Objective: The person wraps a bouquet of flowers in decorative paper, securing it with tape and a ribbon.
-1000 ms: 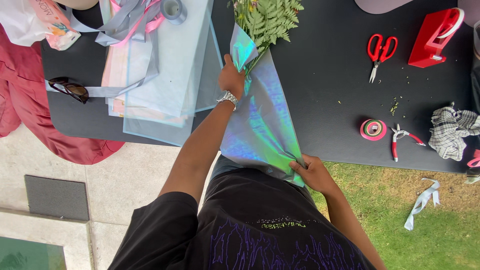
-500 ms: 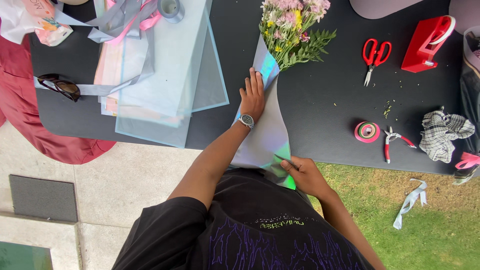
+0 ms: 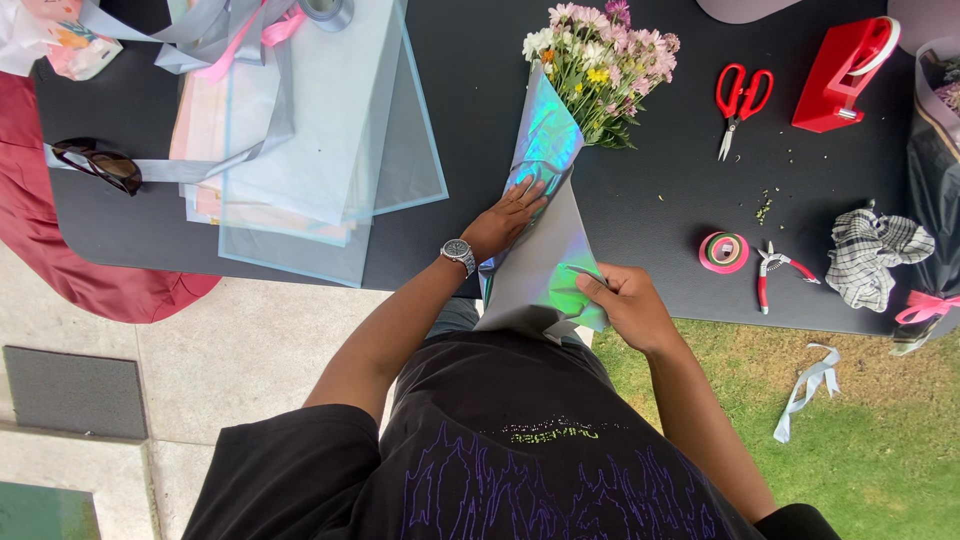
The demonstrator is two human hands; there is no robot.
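A black table (image 3: 640,210) carries pale wrapping sheets (image 3: 320,130), sunglasses (image 3: 97,163), a bouquet (image 3: 600,65), red scissors (image 3: 740,95), a red tape dispenser (image 3: 845,75), ribbon rolls (image 3: 723,252), snips (image 3: 772,272) and a checked cloth (image 3: 875,255).

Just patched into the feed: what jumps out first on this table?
The shiny iridescent wrapping sheet at centre, wrapped round a pink, white and yellow bouquet. The left hand presses it flat; the right hand pinches its near edge. Red scissors and a red tape dispenser lie far right.
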